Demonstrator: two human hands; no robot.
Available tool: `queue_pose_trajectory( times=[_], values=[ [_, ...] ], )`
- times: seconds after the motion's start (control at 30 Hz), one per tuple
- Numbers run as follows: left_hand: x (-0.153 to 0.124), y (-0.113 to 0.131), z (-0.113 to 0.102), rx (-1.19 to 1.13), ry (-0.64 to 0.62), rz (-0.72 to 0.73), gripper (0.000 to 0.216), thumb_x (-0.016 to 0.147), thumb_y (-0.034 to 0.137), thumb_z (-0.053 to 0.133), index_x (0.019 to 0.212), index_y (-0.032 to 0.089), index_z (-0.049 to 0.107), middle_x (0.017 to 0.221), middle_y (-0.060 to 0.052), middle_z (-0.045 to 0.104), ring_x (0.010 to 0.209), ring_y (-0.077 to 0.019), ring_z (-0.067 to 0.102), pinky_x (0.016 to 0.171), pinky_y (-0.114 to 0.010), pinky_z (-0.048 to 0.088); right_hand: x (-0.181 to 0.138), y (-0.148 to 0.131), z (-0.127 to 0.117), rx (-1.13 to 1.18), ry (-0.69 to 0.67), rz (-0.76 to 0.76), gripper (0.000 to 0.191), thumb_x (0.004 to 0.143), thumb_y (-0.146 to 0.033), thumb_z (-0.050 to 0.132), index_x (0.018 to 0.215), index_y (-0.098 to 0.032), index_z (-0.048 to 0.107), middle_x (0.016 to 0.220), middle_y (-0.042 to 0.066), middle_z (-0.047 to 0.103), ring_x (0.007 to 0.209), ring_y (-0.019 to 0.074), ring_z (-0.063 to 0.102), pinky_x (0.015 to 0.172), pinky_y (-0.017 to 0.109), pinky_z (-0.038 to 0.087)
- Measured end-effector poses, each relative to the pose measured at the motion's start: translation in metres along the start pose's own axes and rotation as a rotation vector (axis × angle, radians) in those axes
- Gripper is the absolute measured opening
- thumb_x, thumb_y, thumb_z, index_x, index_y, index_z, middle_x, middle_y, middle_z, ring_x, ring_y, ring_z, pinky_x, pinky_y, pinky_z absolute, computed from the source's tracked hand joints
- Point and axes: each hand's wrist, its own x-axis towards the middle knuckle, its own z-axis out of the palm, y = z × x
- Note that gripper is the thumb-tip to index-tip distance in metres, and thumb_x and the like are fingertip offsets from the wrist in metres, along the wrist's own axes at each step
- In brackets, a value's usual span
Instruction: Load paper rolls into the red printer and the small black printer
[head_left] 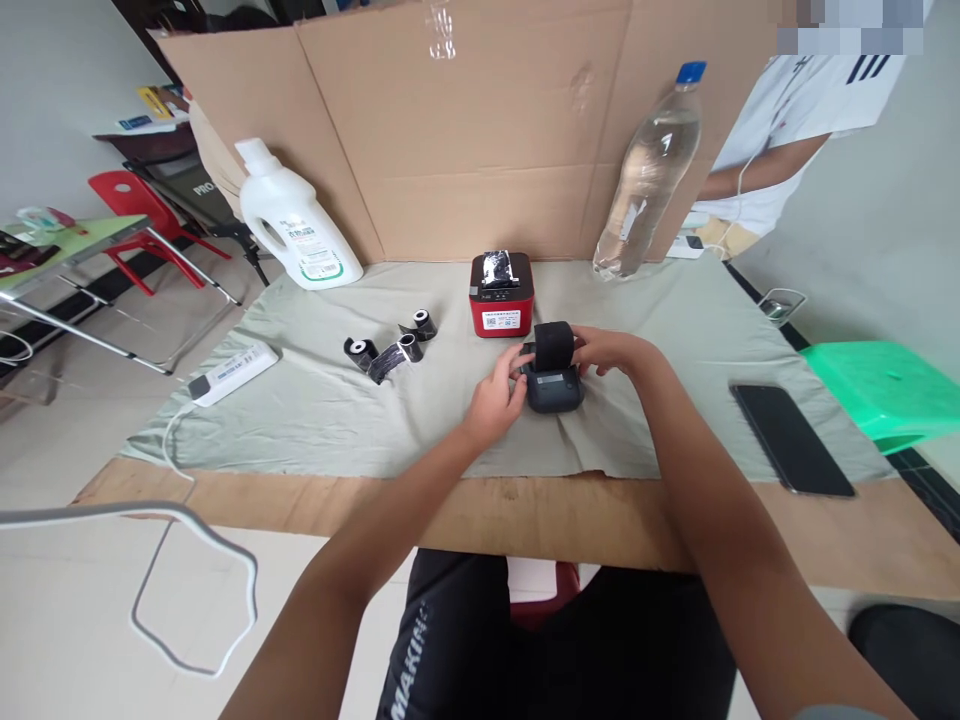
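Note:
A small dark grey label printer [553, 386] sits on the pale green cloth [315, 420] in the middle of the table, its lid [554, 345] raised. My left hand [496, 397] grips the printer's left side with curled fingers. My right hand [606, 351] holds the raised lid from the right. Behind them stands a red and black printer [502, 296] with a shiny black roll in its top. Left of it lie three black label rolls [392, 351], partly unrolled.
A white detergent jug [294, 222] and a clear water bottle [651, 175] stand before a cardboard wall [480, 120]. A white power strip [234, 373] lies at left, a black phone [791, 438] at right. A green stool [885, 385] and a person in white [795, 130] are right.

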Motion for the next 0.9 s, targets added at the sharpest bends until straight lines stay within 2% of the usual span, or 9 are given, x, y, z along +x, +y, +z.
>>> queue_pose_trajectory(
  times=[0.1,0.17,0.27,0.33,0.4,0.5,0.67,0.77,0.9],
  values=[
    [0.002,0.003,-0.003,0.020,-0.055,-0.071,0.055,0.101,0.016,0.044,0.155,0.021,0.035,0.134,-0.010,0.073,0.101,-0.0181,0.074,0.090,-0.033,0.059,-0.004,0.019,0.015,0.133,0.117,-0.056,0.047,0.072,-0.037,0.076,0.116,-0.024,0.064,0.086,0.003,0.073,0.063,0.0170,0.064,0.056,0.028,0.047],
    [0.004,0.004,-0.005,0.030,-0.081,-0.113,0.057,0.099,0.013,0.043,0.154,0.021,0.036,0.134,-0.008,0.073,0.105,-0.0188,0.074,0.095,-0.035,0.057,-0.011,0.034,0.034,0.230,0.312,-0.079,0.040,0.080,-0.046,0.071,0.109,-0.019,0.068,0.081,0.005,0.071,0.064,0.0175,0.063,0.059,0.029,0.048],
    [0.004,0.004,-0.006,0.019,-0.097,-0.130,0.060,0.096,0.010,0.043,0.155,0.022,0.038,0.134,-0.007,0.074,0.109,-0.0201,0.073,0.099,-0.037,0.056,-0.027,0.048,0.075,0.274,0.613,-0.108,0.045,0.091,-0.048,0.054,0.122,-0.017,0.066,0.104,0.012,0.074,0.083,0.0224,0.069,0.078,0.036,0.055],
    [0.004,0.001,-0.006,-0.016,-0.105,-0.111,0.061,0.095,0.009,0.042,0.155,0.022,0.039,0.132,-0.007,0.074,0.112,-0.0206,0.072,0.102,-0.038,0.054,-0.037,0.046,0.103,0.133,0.696,-0.159,0.052,0.092,-0.046,0.053,0.134,-0.017,0.060,0.120,0.015,0.072,0.104,0.0284,0.069,0.092,0.042,0.054],
    [0.003,-0.001,-0.006,-0.073,-0.108,-0.088,0.060,0.095,0.009,0.042,0.154,0.022,0.040,0.129,-0.006,0.076,0.113,-0.0204,0.071,0.105,-0.038,0.053,-0.045,0.036,0.125,-0.114,0.768,-0.167,0.068,0.085,-0.054,0.064,0.138,-0.012,0.055,0.128,0.022,0.067,0.120,0.0381,0.062,0.100,0.050,0.050],
    [0.004,-0.006,-0.005,-0.153,-0.067,-0.097,0.058,0.096,0.010,0.040,0.153,0.022,0.041,0.132,-0.007,0.074,0.110,-0.0192,0.071,0.106,-0.039,0.052,-0.051,0.016,0.141,-0.366,0.855,-0.079,0.086,0.072,-0.063,0.077,0.132,-0.006,0.053,0.124,0.028,0.064,0.119,0.0455,0.059,0.094,0.053,0.051],
    [0.008,-0.009,-0.004,0.009,-0.028,-0.162,0.059,0.092,0.011,0.047,0.151,0.016,0.043,0.147,-0.014,0.062,0.122,-0.0243,0.063,0.109,-0.045,0.051,-0.055,0.012,0.124,-0.403,0.809,0.027,0.062,0.075,-0.061,0.072,0.112,-0.015,0.053,0.111,0.021,0.066,0.109,0.0401,0.064,0.082,0.045,0.053],
    [0.008,-0.006,0.000,0.281,-0.180,-0.135,0.054,0.097,0.023,0.050,0.150,0.014,0.047,0.154,-0.016,0.055,0.142,-0.0308,0.051,0.122,-0.054,0.038,-0.043,0.020,0.096,-0.382,0.862,0.043,0.060,0.077,-0.061,0.069,0.112,-0.016,0.051,0.114,0.020,0.064,0.113,0.0391,0.063,0.085,0.044,0.052],
    [0.003,0.001,0.004,0.490,-0.385,-0.103,0.058,0.105,0.043,0.040,0.157,0.017,0.043,0.171,-0.010,0.033,0.160,-0.0296,0.027,0.134,-0.057,0.014,0.007,0.016,0.054,-0.397,1.004,0.045,0.069,0.075,-0.059,0.072,0.119,-0.011,0.049,0.121,0.024,0.060,0.122,0.0410,0.057,0.096,0.047,0.049]
  ],
)
